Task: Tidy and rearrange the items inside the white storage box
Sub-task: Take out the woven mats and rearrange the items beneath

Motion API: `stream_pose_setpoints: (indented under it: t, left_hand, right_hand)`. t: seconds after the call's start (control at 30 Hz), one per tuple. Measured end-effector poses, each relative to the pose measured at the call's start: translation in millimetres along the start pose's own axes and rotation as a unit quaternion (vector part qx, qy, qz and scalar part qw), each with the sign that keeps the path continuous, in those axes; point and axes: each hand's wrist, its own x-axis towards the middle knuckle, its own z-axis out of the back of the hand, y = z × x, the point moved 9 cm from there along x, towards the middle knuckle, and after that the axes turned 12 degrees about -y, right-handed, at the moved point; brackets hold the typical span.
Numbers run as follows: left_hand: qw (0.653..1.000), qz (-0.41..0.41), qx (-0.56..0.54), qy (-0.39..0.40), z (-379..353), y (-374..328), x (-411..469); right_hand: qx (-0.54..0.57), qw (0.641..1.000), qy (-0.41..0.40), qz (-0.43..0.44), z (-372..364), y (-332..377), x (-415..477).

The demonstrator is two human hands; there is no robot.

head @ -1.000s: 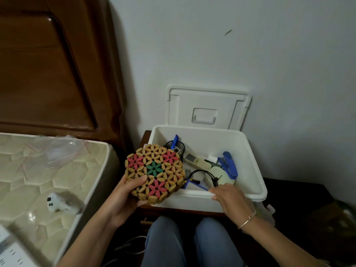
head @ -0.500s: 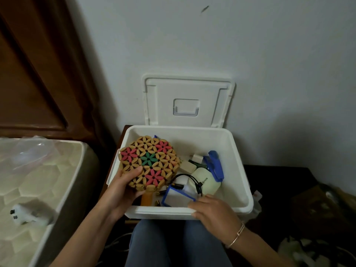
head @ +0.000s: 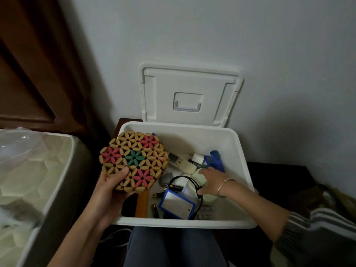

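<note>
Bamboo mat (head: 133, 160) in left hand (head: 113, 191), grip curled round it; right hand (head: 211, 180) spread inside white box (head: 212, 224)

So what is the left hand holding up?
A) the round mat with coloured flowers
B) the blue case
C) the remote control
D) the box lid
A: the left hand grips the round mat with coloured flowers by its near edge, thumb on top, over the left side of the white storage box.
</note>
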Motion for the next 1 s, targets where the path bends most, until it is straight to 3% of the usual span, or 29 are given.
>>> stream_pose_setpoints:
  t: [0.17, 0.5, 0.77, 1.0]
  left_hand:
    - [1.0, 0.001, 0.002, -0.009, 0, 1, 1]
    - [1.0, 0.008, -0.011, -0.017, 2, 5, 6]
    - [1.0, 0.006, -0.018, -0.019, 5, 5, 8]
    - [0.999, 0.002, -0.033, -0.024, 9, 6, 9]
  right_hand:
    - [-0.047, 0.993, 0.09, -0.064, -26, -7, 18]
    - [-0.083, 0.992, 0.07, -0.071, -33, -14, 21]
    - [0.023, 0.99, 0.087, -0.11, -29, -27, 31]
    - [0.003, 0.994, 0.045, -0.099, -33, -21, 31]
